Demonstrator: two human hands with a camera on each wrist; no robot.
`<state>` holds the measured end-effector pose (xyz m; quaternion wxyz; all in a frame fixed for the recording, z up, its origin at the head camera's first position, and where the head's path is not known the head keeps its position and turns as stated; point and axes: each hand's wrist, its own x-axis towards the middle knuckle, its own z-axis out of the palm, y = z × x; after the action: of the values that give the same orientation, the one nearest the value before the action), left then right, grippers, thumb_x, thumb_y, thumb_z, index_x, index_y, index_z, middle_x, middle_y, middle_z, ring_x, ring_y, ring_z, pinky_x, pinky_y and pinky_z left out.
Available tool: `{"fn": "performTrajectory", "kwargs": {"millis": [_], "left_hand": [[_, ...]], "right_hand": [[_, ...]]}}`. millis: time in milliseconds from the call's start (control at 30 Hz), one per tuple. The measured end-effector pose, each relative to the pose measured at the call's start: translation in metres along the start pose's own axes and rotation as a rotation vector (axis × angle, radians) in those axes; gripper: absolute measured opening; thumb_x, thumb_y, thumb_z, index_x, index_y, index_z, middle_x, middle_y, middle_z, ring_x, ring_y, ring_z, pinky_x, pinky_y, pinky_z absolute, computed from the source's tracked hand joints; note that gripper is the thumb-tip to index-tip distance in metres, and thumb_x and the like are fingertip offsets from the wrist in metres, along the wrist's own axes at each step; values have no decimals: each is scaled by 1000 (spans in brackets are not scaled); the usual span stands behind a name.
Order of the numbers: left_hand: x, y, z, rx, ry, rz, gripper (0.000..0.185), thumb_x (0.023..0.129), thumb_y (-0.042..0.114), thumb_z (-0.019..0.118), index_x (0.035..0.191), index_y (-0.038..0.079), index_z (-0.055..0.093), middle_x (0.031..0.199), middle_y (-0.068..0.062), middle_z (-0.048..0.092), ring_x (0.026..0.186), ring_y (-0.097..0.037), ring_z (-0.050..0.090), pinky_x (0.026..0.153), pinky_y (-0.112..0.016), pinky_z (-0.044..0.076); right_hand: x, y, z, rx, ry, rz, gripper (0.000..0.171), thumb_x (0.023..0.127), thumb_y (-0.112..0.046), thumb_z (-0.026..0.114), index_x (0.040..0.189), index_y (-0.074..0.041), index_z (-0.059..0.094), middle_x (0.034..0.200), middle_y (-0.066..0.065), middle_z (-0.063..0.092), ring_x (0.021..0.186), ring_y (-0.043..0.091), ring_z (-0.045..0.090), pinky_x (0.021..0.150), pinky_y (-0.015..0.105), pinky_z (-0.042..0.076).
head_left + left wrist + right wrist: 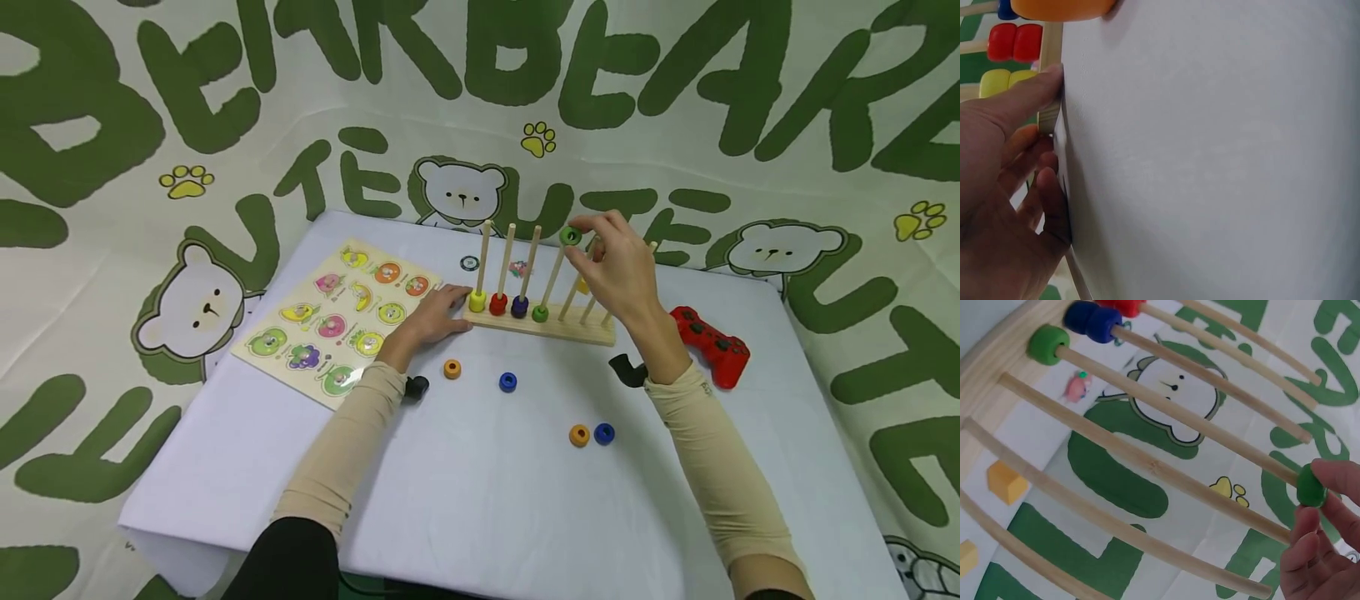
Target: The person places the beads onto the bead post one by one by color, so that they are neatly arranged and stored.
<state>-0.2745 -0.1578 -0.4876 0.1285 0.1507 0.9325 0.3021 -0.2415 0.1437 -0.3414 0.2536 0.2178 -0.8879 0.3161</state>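
Note:
A wooden peg rack stands at the back of the table with several upright pegs. Yellow beads, red beads, dark blue beads and one green bead sit low on the first pegs from the left. My left hand grips the rack's left end, thumb along the front edge. Between thumb and fingertips, my right hand pinches another green bead at the tip of the peg bearing the green one. Whether the peg enters its hole, I cannot tell.
Loose orange beads and blue beads lie in front. A fruit puzzle board is left, a red game controller right. Yellow blocks sit behind the rack.

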Motion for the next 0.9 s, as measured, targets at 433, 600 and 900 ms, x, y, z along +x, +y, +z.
{"fn": "performTrajectory", "kwargs": {"millis": [433, 600, 900], "left_hand": [[-1, 2, 1, 17, 3, -15, 74, 103, 27, 73, 166, 11, 38, 166, -16, 42, 153, -37, 40, 129, -53, 33], [-1, 1, 0, 9, 0, -10, 73, 103, 27, 73, 166, 11, 38, 166, -16, 43, 152, -37, 41, 128, -52, 34], [0, 1, 1, 6, 2, -10, 73, 103, 27, 73, 166, 11, 39, 167, -15, 42, 153, -36, 40, 129, -52, 34]], "right_hand": [[5, 1, 2, -51, -100, 50, 33, 101, -12, 73, 133, -1, 73, 125, 18, 71, 72, 26, 64, 61, 32, 46], [5, 1, 5, -84, -163, 77, 36, 103, -14, 72, 135, 1, 71, 129, 19, 71, 75, 30, 69, 63, 37, 53], [-14, -2, 7, -88, -15, -27, 44, 101, -18, 74, 141, -2, 66, 130, 20, 67, 62, 26, 59, 53, 34, 44]]}}
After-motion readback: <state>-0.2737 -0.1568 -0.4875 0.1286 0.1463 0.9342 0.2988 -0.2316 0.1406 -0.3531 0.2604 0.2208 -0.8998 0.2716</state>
